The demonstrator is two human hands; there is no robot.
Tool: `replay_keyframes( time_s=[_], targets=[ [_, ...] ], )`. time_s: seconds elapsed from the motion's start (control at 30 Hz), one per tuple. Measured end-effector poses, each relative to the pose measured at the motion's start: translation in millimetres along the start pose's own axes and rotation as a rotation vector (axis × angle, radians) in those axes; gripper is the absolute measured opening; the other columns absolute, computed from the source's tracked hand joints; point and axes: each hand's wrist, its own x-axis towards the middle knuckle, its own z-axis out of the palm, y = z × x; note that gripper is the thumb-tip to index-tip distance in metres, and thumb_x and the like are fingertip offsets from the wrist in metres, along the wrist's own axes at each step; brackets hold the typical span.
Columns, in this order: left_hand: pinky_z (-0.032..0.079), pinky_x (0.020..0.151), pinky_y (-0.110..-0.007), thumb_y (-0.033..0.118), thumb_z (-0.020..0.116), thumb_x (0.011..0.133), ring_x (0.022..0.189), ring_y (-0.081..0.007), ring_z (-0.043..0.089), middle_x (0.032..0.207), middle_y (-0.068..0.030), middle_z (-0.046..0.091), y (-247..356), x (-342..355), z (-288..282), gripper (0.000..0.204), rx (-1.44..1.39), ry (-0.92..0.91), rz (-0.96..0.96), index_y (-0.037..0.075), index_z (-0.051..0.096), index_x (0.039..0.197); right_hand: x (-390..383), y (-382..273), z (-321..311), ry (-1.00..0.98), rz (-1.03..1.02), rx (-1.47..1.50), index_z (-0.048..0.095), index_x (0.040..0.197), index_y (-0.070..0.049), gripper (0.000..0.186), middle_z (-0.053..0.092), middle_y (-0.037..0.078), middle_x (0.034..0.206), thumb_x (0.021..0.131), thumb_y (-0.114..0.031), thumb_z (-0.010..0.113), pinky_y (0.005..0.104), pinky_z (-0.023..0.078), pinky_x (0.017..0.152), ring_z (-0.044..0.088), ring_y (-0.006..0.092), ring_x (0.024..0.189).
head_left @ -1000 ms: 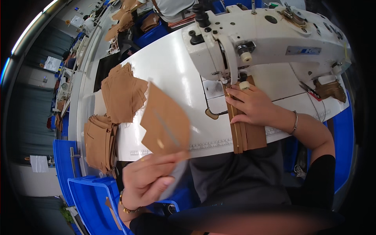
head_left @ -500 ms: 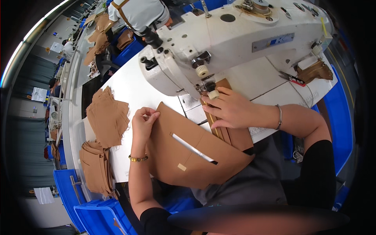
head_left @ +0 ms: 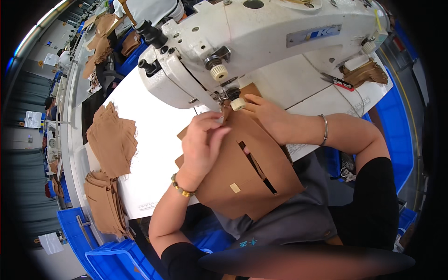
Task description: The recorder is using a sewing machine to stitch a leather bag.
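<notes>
My left hand is closed, pinching the top of a brown fabric panel beside the presser foot of the white sewing machine. The panel has a long cut slot and a small pale patch. My right hand is at the panel's upper right by the needle area, its fingers partly hidden by the fabric; a bit of skin shows through the slot. More brown material lies beneath, on the white table.
Two stacks of brown cut pieces lie at left. Red-handled snips and a brown scrap lie right. Blue bins stand below and right. A co-worker in a light top is behind the machine.
My left hand has brought the panel up and right from the left front to the presser foot, over the pieces under my right hand. The view has shifted, so the machine appears further left.
</notes>
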Motion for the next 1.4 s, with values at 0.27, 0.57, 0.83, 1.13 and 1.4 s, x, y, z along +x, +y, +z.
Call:
replay_keyframes(
  time_s=[0.27, 0.57, 0.83, 1.13, 1.4],
  targets=[
    [0.037, 0.119, -0.051, 0.016, 0.078, 0.087, 0.15, -0.0444, 0.036, 0.167, -0.029, 0.022, 34, -25, 18, 0.099, 0.212, -0.199, -0.146, 0.0, 0.017, 0.163, -9, -1, 2, -0.07, -0.04, -0.265, 0.062, 0.132, 0.003, 0.064, 0.057, 0.023, 0.141, 0.089, -0.045, 0.066, 0.0521, 0.033, 0.114, 0.047, 0.0371, 0.14],
    [0.039, 0.117, -0.05, 0.023, 0.064, 0.099, 0.141, -0.0433, 0.047, 0.155, -0.0252, 0.045, 7, -4, 14, 0.069, 0.168, -0.3, 0.004, 0.0, 0.036, 0.158, -9, 9, 14, -0.017, -0.038, -0.046, 0.068, 0.112, -0.004, 0.042, 0.063, 0.016, 0.122, 0.079, -0.029, 0.068, 0.0529, 0.034, 0.113, 0.053, 0.0327, 0.126],
    [0.045, 0.113, -0.048, 0.021, 0.061, 0.102, 0.137, -0.0372, 0.054, 0.145, -0.0203, 0.058, 9, -13, 17, 0.053, 0.221, -0.181, -0.194, -0.002, 0.047, 0.148, -7, 13, 24, 0.159, -0.029, -0.02, 0.069, 0.108, -0.007, 0.037, 0.068, 0.012, 0.11, 0.08, -0.031, 0.066, 0.0527, 0.033, 0.114, 0.056, 0.0313, 0.12],
    [0.045, 0.113, -0.045, 0.009, 0.058, 0.101, 0.138, -0.0371, 0.053, 0.142, -0.0188, 0.061, 7, -10, 17, 0.04, 0.309, -0.186, -0.138, 0.0, 0.058, 0.14, -4, 6, 6, 0.098, -0.066, -0.122, 0.068, 0.112, -0.003, 0.044, 0.068, 0.015, 0.113, 0.08, -0.033, 0.065, 0.0552, 0.035, 0.113, 0.06, 0.0316, 0.116],
    [0.041, 0.116, -0.045, 0.006, 0.057, 0.099, 0.14, -0.0378, 0.05, 0.144, -0.0202, 0.059, 7, -10, 16, 0.043, 0.311, -0.223, -0.126, -0.001, 0.055, 0.142, -3, 6, 11, 0.114, -0.061, -0.115, 0.067, 0.116, -0.001, 0.043, 0.067, 0.017, 0.115, 0.082, -0.028, 0.062, 0.0567, 0.032, 0.116, 0.06, 0.0318, 0.117]
  ],
)
